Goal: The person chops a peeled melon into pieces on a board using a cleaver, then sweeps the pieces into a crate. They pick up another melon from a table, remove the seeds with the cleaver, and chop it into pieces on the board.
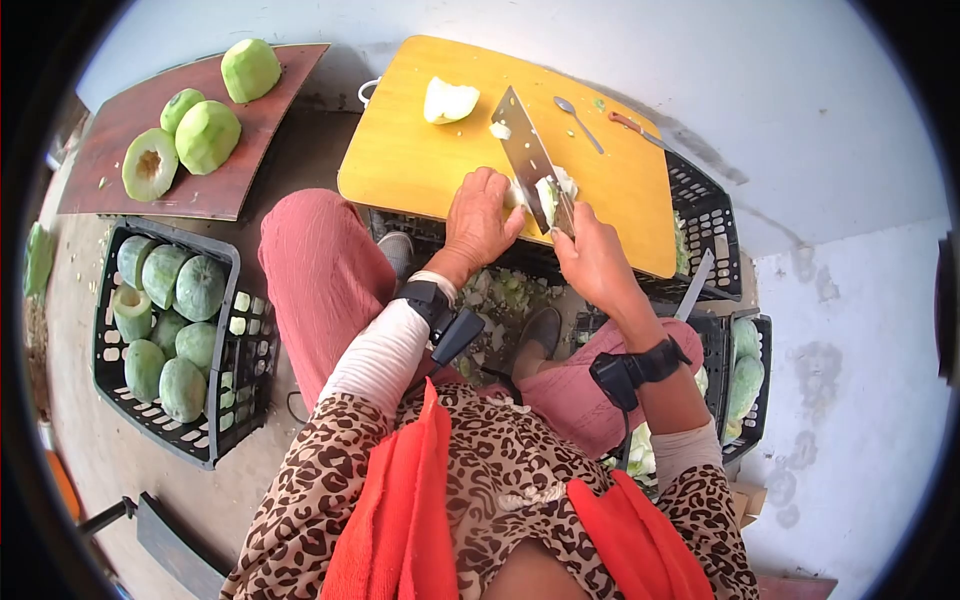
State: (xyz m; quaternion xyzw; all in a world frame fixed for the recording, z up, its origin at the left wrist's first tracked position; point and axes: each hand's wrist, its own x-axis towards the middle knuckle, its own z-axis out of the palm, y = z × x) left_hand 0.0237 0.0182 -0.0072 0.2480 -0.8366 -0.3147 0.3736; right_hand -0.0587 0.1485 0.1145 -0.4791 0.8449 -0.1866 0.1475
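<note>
My right hand (597, 262) grips a wide-bladed cleaver (528, 158) by its handle, at the near edge of the yellow cutting board (410, 130). The blade stands on edge among cut pale melon pieces (546, 200), with a small bit of flesh stuck to its side. Left of the blade, my left hand (480, 222) has its fingers bent together against a pale melon piece (515, 193); the fingertips partly hide it. Farther back on the board lies a larger peeled melon chunk (450, 101).
A spoon (578, 122) and a brown-handled knife (636, 128) lie on the board. Peeled green melons (208, 138) sit on a dark red board (100, 150) at left. Below it, a black crate (222, 400) holds several unpeeled melons. Peelings (500, 300) litter the floor. More crates stand at right, one with a long blade (695, 284) beside it.
</note>
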